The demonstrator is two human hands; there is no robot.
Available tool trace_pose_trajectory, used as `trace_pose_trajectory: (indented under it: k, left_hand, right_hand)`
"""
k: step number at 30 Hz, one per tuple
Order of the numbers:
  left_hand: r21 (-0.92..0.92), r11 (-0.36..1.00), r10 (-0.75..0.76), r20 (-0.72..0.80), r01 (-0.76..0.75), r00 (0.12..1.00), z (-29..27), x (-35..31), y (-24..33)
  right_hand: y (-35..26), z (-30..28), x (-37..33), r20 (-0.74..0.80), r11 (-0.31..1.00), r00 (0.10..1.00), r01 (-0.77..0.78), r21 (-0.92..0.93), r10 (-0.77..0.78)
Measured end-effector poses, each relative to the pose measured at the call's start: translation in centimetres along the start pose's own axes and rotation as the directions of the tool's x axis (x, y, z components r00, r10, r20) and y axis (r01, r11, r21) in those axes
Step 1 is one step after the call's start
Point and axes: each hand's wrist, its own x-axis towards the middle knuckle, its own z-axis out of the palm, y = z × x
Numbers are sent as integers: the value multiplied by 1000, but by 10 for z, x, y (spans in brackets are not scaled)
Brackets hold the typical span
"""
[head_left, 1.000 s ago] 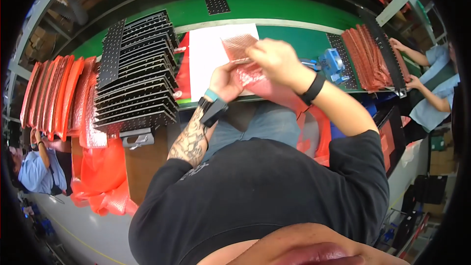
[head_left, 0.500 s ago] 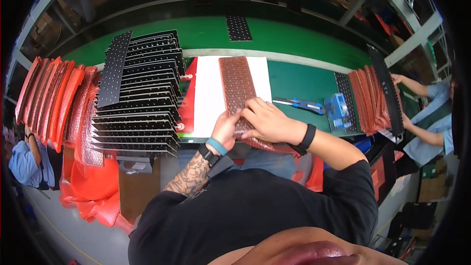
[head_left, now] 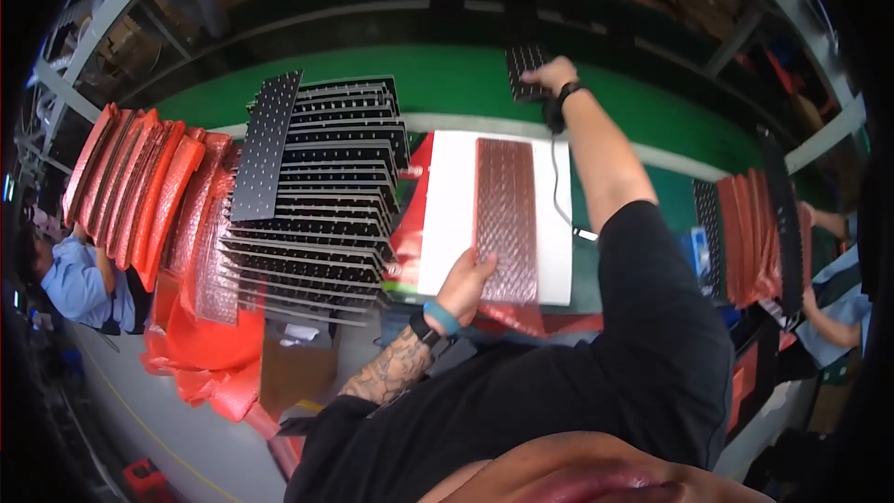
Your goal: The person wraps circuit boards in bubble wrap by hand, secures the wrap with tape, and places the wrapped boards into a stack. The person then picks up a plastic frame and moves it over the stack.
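Observation:
A flat panel in red bubble wrap lies on a white sheet in front of me. My left hand grips its near left edge, the thumb on top and the fingers mostly hidden. My right arm stretches far forward, and my right hand holds the right side of a black dotted panel over the green conveyor. Its thumb lies on the panel's face. To the left stands a row of black dotted panels, with a loose one laid across it.
Red-wrapped panels stand at the far left, above hanging red bubble wrap. More wrapped panels stand at the right beside a blue tool, near another person's hands. A grey frame rises there.
My right hand has left the wrapped panel and reached forward to the black panel on the conveyor. My left hand stays at the wrapped panel. The view has shifted.

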Motion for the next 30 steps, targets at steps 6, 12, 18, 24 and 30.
trace_pose_trajectory:
  k: [6, 12, 18, 24, 30]
  left_hand:
    - [-161, 985, -35, 125, 55, 991, -3, -2, 4]
    - [-210, 974, 100, 81, -81, 992, -2, 4, -12]
    - [-348, 930, 151, 76, -116, 986, 19, -9, -19]
    - [-300, 940, 187, 51, -163, 981, 27, -16, -17]
    - [-263, 949, 194, 46, -176, 980, 25, -14, -22]
  right_hand:
    - [-33, -81, -86, 169, 866, 973, 52, 498, -155]
    - [4, -67, -347, 218, 752, 969, -56, 657, -118]
    - [22, -17, -415, 80, 733, 995, -8, 681, -63]
    - [0, -43, -425, 138, 969, 982, 98, 225, -132]
    - [2, -41, -430, 119, 989, 984, 124, 81, -133]
